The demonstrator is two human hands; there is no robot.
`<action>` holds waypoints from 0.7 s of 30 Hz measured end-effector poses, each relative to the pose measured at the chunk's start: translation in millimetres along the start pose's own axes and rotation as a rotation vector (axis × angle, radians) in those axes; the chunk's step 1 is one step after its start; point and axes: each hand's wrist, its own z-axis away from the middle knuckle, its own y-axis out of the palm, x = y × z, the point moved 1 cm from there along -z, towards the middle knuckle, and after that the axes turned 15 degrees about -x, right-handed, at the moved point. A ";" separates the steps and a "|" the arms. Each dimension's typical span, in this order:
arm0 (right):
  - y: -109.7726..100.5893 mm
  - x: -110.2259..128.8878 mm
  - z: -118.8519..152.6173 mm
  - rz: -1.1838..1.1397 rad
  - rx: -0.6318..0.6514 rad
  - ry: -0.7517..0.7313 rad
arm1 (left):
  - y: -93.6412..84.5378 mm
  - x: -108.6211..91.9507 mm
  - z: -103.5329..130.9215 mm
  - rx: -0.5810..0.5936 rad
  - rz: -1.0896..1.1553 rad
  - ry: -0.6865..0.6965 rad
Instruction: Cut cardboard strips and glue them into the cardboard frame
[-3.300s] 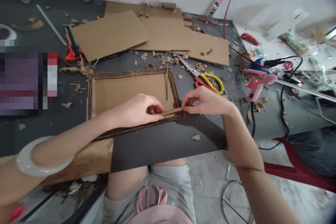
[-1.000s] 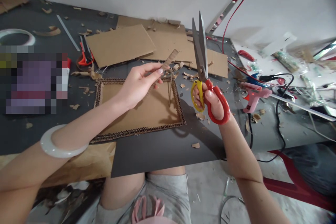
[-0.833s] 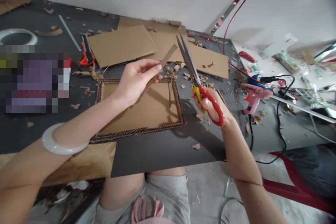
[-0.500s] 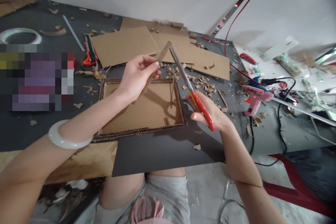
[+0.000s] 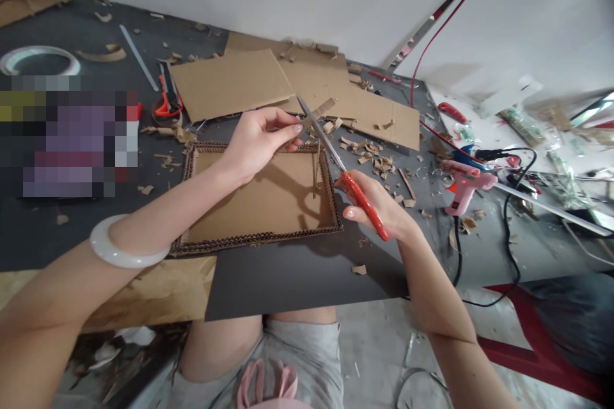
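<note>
My left hand [image 5: 266, 140] pinches a narrow cardboard strip [image 5: 322, 111] between thumb and fingers, above a shallow cardboard tray [image 5: 230, 184] with corrugated walls. Red-handled scissors [image 5: 363, 206] are gripped in my right hand [image 5: 378, 204], to the right of the tray. Their blades reach up and left and cross the strip just beyond my left fingertips. Whether the blades have cut into it I cannot tell. Inside the tray, near its right wall, a thin cardboard piece [image 5: 315, 172] stands upright.
Cardboard sheets [image 5: 230, 83] lie behind the tray, with scraps [image 5: 381, 163] scattered around. A utility knife [image 5: 167, 91] and a tape roll [image 5: 41, 50] are at left. At right sit a pink glue gun [image 5: 463, 188] and its black cord [image 5: 511, 223].
The scissor blades have come across the strip close to my left fingertips. The strip's free end has tilted from pointing steeply up to lying lower and to the right.
</note>
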 end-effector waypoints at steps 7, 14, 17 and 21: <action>1.2 1.2 -1.0 0.027 0.000 -0.007 | -1.6 1.6 -1.6 -0.012 -0.066 0.037; 4.6 0.0 -1.6 0.032 -0.054 -0.002 | -2.6 -0.4 -1.9 0.012 -0.106 0.069; 6.0 2.1 -2.0 0.052 -0.080 0.059 | -3.7 1.7 -4.1 0.017 -0.095 0.056; 10.1 5.5 -3.2 0.123 -0.122 0.116 | -4.3 9.8 -7.4 0.018 -0.081 0.030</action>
